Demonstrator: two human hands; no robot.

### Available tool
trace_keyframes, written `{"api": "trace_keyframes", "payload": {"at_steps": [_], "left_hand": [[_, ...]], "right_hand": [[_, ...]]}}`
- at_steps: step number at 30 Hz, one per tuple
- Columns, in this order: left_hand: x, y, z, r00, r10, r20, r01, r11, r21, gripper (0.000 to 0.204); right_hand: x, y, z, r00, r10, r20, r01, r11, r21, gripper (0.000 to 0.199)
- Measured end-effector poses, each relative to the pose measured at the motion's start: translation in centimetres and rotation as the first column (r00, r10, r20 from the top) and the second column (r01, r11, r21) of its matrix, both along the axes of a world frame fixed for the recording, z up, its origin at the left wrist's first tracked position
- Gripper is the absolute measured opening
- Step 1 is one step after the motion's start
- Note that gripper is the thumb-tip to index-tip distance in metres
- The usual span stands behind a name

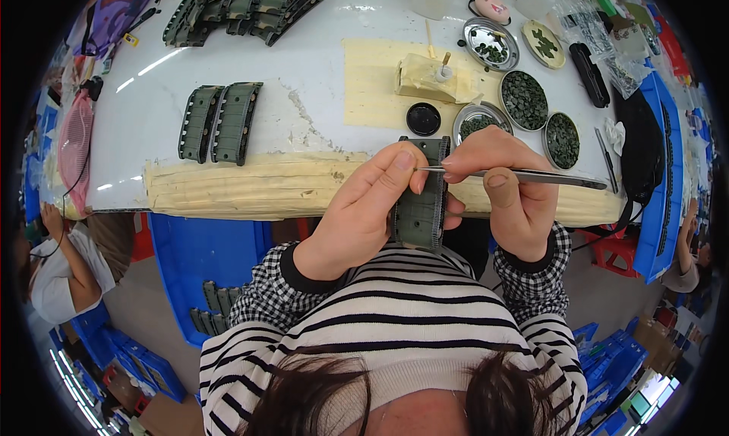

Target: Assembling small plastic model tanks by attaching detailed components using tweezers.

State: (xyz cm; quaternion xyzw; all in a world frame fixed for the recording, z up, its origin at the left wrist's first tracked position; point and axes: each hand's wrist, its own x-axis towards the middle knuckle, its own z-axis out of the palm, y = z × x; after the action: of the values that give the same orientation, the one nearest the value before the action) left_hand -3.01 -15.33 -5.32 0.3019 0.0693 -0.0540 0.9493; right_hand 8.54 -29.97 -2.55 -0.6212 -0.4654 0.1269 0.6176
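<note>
My left hand (pixel 357 208) is closed around a dark green ribbed track-like plastic section (pixel 420 217), held upright just above the table's near edge. Fingertips show past the section's right side. Its thumb and forefinger are pinched at the tip of the tweezers; a tiny piece there is too small to make out. My right hand (pixel 516 185) grips the metal tweezers (pixel 547 178), pointing left across the section. One finger wears a tan covering. Two similar green sections (pixel 236 123) lie side by side at the left on the white table (pixel 304 64).
A heap of green sections (pixel 235 9) lies at the back left. Right of centre are a taped block with a small bottle (pixel 437 79), a black lid (pixel 423 118), and round tins of small green pieces (pixel 524 100). A blue tray (pixel 178 246) sits below left. Other people work at both sides.
</note>
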Motion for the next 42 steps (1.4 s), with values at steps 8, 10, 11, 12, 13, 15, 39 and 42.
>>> {"api": "trace_keyframes", "payload": {"at_steps": [8,10,11,12,13,15,39,42], "left_hand": [[0.1,-0.1,-0.3,1.0,0.014,0.003,-0.014,1.0,-0.025,0.031],[0.2,-0.1,-0.2,1.0,0.022,-0.006,-0.022,0.999,-0.026,0.03],[0.2,-0.1,0.1,0.999,0.021,-0.029,-0.021,1.0,-0.004,0.031],[0.2,-0.1,0.4,0.998,0.021,-0.053,-0.02,1.0,0.017,0.031],[0.3,-0.1,0.6,0.997,0.021,-0.077,-0.018,0.999,0.038,0.031],[0.3,0.0,0.4,0.999,0.014,-0.045,-0.012,0.999,0.05,0.031],[-1.1,3.0,0.2,0.906,0.41,-0.106,-0.419,0.903,-0.091,0.05],[-1.4,3.1,0.2,0.902,0.422,-0.094,-0.429,0.9,-0.071,0.043]], "right_hand": [[0.1,0.1,0.2,0.999,-0.003,0.049,0.003,1.0,-0.015,0.015],[0.2,0.1,0.2,0.998,0.003,0.059,-0.002,1.0,-0.021,0.015],[0.2,0.1,0.3,0.998,0.002,0.059,-0.001,1.0,-0.027,0.014],[0.1,0.2,0.5,0.998,0.002,0.059,0.0,0.999,-0.033,0.013],[0.1,0.3,0.6,0.998,0.003,0.06,0.0,0.999,-0.039,0.012],[0.1,0.3,0.6,0.994,-0.005,0.111,0.009,0.999,-0.038,0.011],[1.3,1.5,-3.3,0.882,-0.287,0.374,0.385,0.896,-0.221,0.01],[1.4,1.5,-3.5,0.883,-0.284,0.374,0.378,0.903,-0.206,0.01]]}}
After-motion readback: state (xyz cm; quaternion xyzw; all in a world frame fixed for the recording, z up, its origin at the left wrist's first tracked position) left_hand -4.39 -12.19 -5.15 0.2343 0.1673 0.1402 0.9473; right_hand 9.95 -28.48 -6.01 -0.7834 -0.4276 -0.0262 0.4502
